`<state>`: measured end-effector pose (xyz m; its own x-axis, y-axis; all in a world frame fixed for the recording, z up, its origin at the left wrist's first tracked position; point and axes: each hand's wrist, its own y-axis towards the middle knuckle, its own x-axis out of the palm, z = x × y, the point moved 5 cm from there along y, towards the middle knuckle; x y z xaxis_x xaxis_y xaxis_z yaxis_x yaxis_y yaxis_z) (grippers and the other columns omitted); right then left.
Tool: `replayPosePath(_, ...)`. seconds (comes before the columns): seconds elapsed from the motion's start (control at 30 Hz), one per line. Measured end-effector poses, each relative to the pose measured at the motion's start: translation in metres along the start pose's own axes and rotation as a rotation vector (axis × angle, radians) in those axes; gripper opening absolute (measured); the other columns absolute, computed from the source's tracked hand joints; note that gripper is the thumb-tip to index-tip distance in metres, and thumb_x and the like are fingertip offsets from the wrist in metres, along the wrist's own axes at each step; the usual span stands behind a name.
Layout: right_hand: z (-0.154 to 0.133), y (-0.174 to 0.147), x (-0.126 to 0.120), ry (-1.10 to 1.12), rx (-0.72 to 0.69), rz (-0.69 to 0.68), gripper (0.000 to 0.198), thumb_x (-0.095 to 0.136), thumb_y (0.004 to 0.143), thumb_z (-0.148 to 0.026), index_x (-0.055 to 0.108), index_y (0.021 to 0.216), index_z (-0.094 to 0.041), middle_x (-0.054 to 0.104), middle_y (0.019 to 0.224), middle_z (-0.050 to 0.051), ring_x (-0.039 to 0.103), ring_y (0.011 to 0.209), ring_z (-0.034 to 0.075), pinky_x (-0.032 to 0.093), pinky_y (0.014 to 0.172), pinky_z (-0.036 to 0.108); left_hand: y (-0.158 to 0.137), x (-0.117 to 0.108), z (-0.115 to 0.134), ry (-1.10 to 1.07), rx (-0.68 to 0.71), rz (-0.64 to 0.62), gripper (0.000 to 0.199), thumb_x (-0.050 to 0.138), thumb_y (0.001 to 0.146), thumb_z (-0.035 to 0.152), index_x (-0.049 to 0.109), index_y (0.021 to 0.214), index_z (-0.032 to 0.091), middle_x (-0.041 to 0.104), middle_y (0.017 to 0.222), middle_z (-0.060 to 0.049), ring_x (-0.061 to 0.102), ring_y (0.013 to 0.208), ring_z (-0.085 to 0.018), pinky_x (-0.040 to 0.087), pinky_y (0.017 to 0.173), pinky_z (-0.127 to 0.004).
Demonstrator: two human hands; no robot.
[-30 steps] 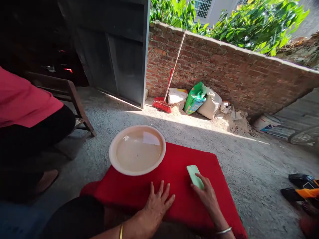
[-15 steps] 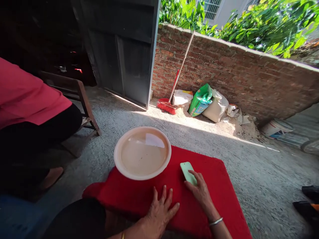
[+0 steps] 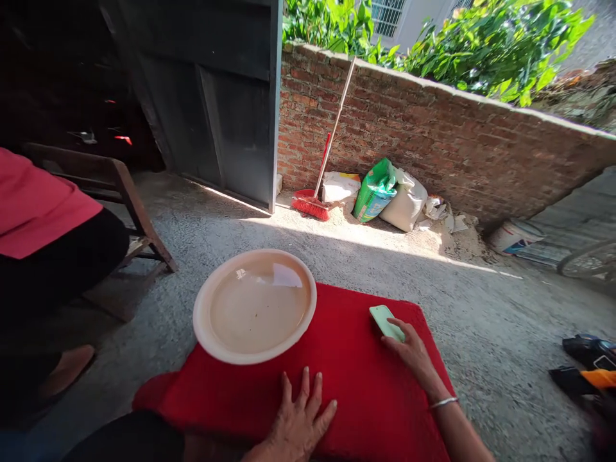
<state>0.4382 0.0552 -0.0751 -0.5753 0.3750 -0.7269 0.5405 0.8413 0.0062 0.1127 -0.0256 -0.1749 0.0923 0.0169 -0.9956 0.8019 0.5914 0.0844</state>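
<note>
A pale green phone (image 3: 385,321) lies at the right end of the red cloth-covered table (image 3: 346,359). My right hand (image 3: 414,353), with a silver bangle at the wrist, grips the near end of the phone between thumb and fingers. Spread flat on the red cloth, my left hand (image 3: 301,414) is open and holds nothing. Beyond it stands a wide, pale pink basin (image 3: 205,333) of water, with small dark specks and bright reflections inside. Its rim overhangs the table's far left edge.
At the left, a person in a red top (image 3: 43,205) sits on a wooden chair (image 3: 132,192). A dark metal door (image 3: 240,122) stands before a brick wall (image 3: 433,135). Along the wall are a red broom (image 3: 312,206), several sacks (image 3: 378,192) and a bucket (image 3: 514,237). Black-and-orange items (image 3: 587,366) lie far right.
My right hand has moved the phone to the right, toward the table's edge. My left hand stays spread on the cloth. The view has shifted slightly.
</note>
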Motion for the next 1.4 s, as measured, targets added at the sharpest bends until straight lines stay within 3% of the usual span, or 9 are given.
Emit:
replayPosePath(0.2, 0.025, 0.028, -0.061, -0.137, 0.4, 0.241, 0.073, 0.055, 0.065, -0.055, 0.066, 0.122, -0.01, 0.07, 0.098, 0.019, 0.063, 0.097, 0.038, 0.049, 0.079, 0.047, -0.004, -0.018, -0.004, 0.052, 0.024, 0.094, 0.061, 0.06, 0.093, 0.031, 0.041, 0.15, 0.044, 0.049, 0.151, -0.017, 0.047, 0.133, -0.048, 0.034, 0.095, -0.077)
replayPosePath(0.3, 0.017, 0.036, -0.063, -0.193, 0.48, 0.273, 0.073, 0.054, 0.069, -0.052, 0.065, 0.124, -0.005, 0.066, 0.107, 0.027, 0.061, 0.103, 0.045, 0.049, 0.079, 0.052, 0.0, -0.018, -0.004, 0.06, 0.041, 0.104, 0.058, 0.059, 0.094, 0.028, 0.044, 0.148, 0.045, 0.054, 0.147, -0.016, 0.053, 0.127, -0.045, 0.037, 0.095, -0.073)
replayPosePath(0.4, -0.017, 0.037, -0.023, -0.202, 0.413, 0.225, 0.07, 0.056, 0.072, -0.052, 0.064, 0.125, -0.007, 0.062, 0.114, 0.028, 0.06, 0.107, 0.044, 0.049, 0.081, 0.051, 0.004, -0.015, -0.005, 0.03, 0.033, 0.103, 0.057, 0.058, 0.094, 0.028, 0.045, 0.146, 0.048, 0.056, 0.145, -0.013, 0.057, 0.124, -0.042, 0.036, 0.1, -0.07)
replayPosePath(0.6, -0.122, 0.003, 0.118, -0.113, 0.065, -0.013, 0.053, 0.066, 0.073, -0.045, 0.068, 0.122, -0.023, 0.06, 0.111, 0.011, 0.065, 0.095, 0.028, 0.05, 0.08, 0.037, 0.009, -0.013, -0.007, -0.044, 0.031, 0.02, 0.052, 0.053, 0.097, 0.027, 0.047, 0.144, 0.048, 0.055, 0.145, -0.015, 0.059, 0.123, -0.043, 0.04, 0.095, -0.071)
replayPosePath(0.7, -0.154, -0.018, 0.156, -0.025, -0.08, -0.152, 0.041, 0.074, 0.069, -0.039, 0.074, 0.108, -0.026, 0.062, 0.099, 0.004, 0.065, 0.088, 0.021, 0.05, 0.079, 0.03, 0.011, -0.017, -0.007, -0.059, 0.032, -0.037, 0.052, 0.052, 0.097, 0.026, 0.048, 0.144, 0.047, 0.053, 0.147, -0.016, 0.056, 0.125, -0.045, 0.043, 0.09, -0.072)
replayPosePath(0.83, -0.139, -0.021, 0.122, 0.019, -0.102, -0.182, 0.041, 0.074, 0.066, -0.041, 0.074, 0.104, -0.026, 0.066, 0.094, 0.001, 0.064, 0.088, 0.021, 0.05, 0.079, 0.029, 0.012, -0.024, -0.006, -0.065, 0.011, -0.098, 0.054, 0.05, 0.096, 0.024, 0.046, 0.146, 0.045, 0.05, 0.15, -0.016, 0.05, 0.131, -0.047, 0.039, 0.089, -0.078)
replayPosePath(1.03, -0.08, -0.008, 0.04, -0.12, 0.186, 0.083, 0.055, 0.055, 0.078, -0.047, 0.066, 0.12, -0.013, 0.062, 0.088, 0.012, 0.064, 0.091, 0.034, 0.05, 0.077, 0.045, 0.01, -0.029, -0.006, -0.079, 0.024, -0.072, 0.049, 0.043, 0.099, 0.037, 0.043, 0.147, 0.045, 0.049, 0.151, -0.016, 0.045, 0.134, -0.046, 0.034, 0.092, -0.076)
replayPosePath(1.27, -0.142, -0.06, 0.138, -0.044, -0.077, -0.073, 0.044, 0.068, 0.071, -0.044, 0.071, 0.111, -0.026, 0.058, 0.103, 0.007, 0.064, 0.092, 0.026, 0.05, 0.079, 0.036, 0.012, -0.026, -0.006, -0.064, 0.031, -0.088, 0.049, 0.043, 0.098, 0.047, 0.048, 0.147, 0.04, 0.048, 0.151, -0.017, 0.041, 0.135, -0.049, 0.033, 0.092, -0.077)
replayPosePath(1.4, -0.141, -0.067, 0.126, 0.034, -0.176, -0.18, 0.04, 0.07, 0.064, -0.047, 0.075, 0.098, -0.026, 0.06, 0.09, 0.003, 0.064, 0.084, 0.022, 0.05, 0.077, 0.032, 0.011, -0.027, -0.001, -0.067, 0.032, -0.085, 0.058, 0.052, 0.093, 0.051, 0.046, 0.149, 0.037, 0.045, 0.154, -0.019, 0.037, 0.137, -0.051, 0.03, 0.094, -0.079)
